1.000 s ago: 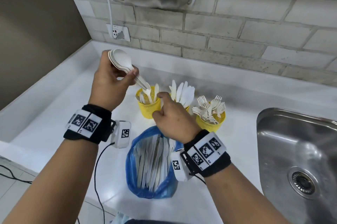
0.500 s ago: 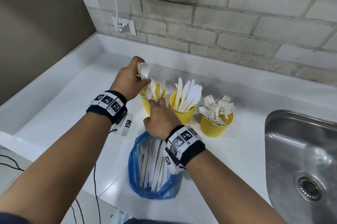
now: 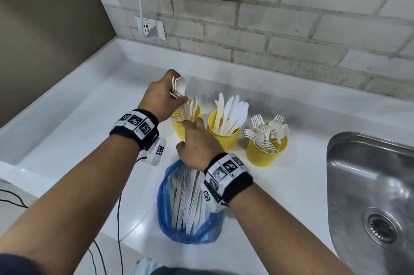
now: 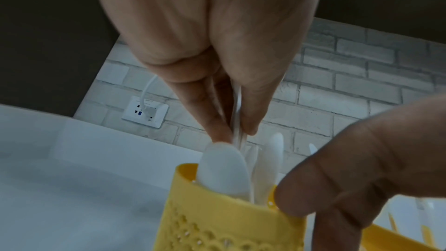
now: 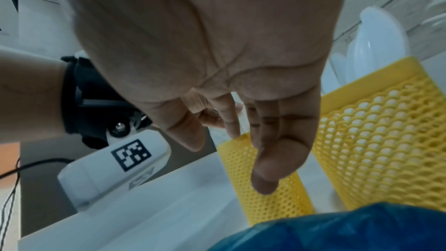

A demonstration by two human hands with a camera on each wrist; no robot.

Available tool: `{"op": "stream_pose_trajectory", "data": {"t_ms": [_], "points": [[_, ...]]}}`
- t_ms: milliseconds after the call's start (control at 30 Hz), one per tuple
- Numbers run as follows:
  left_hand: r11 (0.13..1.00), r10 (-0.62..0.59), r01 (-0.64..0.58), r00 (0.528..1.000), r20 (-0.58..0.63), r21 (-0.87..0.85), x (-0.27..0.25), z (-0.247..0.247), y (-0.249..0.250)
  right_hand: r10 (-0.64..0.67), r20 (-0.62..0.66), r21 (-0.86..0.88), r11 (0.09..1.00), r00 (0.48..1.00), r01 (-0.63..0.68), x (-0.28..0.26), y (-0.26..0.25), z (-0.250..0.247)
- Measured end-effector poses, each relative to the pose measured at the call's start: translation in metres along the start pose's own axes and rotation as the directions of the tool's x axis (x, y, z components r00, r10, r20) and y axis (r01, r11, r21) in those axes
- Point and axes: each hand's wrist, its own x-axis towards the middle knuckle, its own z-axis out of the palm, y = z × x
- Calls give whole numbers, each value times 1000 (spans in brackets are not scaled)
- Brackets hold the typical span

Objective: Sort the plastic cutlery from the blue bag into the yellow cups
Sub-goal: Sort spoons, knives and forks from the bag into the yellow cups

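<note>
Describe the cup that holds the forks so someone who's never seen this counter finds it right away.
Start at the steel sink on the right of the white counter. Three yellow mesh cups stand in a row to its left; the fork cup is the nearest to the sink. It alone bristles with white tines, while the middle cup holds flat knives.

White counter (image 3: 74, 131) running into a corner, pale brick wall (image 3: 291, 35) behind, socket (image 3: 151, 28) with a white cable, steel sink (image 3: 369, 185) at right, brown wall (image 3: 44, 28) at left
</note>
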Motion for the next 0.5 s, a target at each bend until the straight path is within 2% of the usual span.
{"op": "stream_pose_trajectory", "data": {"t_ms": [167,500], "points": [[1000,-12,12,1000,11,26,0,3,-1,-1,2,-3,1000,1000,1,0,1,-1],[969,-177,151,977,122,195,-4,14,-14,3,-5,-9,1000,1000,-3,1,3,0]]}}
